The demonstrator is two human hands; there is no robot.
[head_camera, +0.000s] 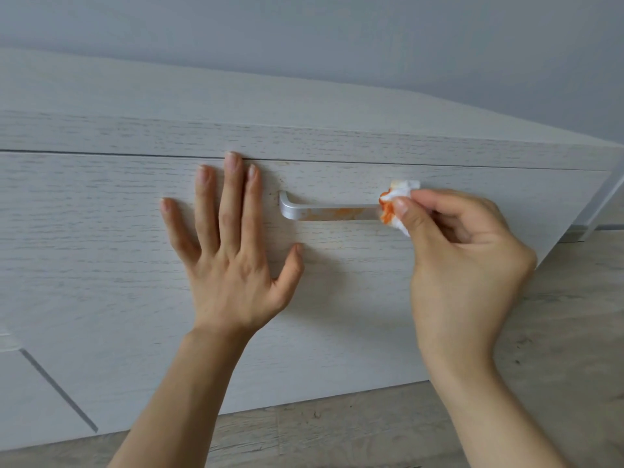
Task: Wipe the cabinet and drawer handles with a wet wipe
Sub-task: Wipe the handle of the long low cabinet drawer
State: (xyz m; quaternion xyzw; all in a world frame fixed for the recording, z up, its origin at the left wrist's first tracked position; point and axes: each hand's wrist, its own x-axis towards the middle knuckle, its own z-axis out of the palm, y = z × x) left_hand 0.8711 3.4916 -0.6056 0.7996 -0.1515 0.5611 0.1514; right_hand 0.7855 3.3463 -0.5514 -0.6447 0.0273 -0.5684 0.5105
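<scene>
Left hand (233, 251) flat with fingers spread on the drawer front (101, 265) beside the handle (329, 211), right hand (462, 265) pinching an orange-stained wet wipe (395, 204) against the handle's right end

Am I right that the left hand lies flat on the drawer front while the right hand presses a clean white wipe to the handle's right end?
Not quite: the wet wipe is stained orange, not clean, as the head view shows. The left hand does lie flat on the drawer front, and the right hand presses the wipe to the handle at its right end.

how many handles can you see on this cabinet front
1. A brushed silver metal bar handle sits on the pale wood-grain drawer front; its right end is covered by the orange-stained white wipe. Other handles may lie outside the view.
</scene>
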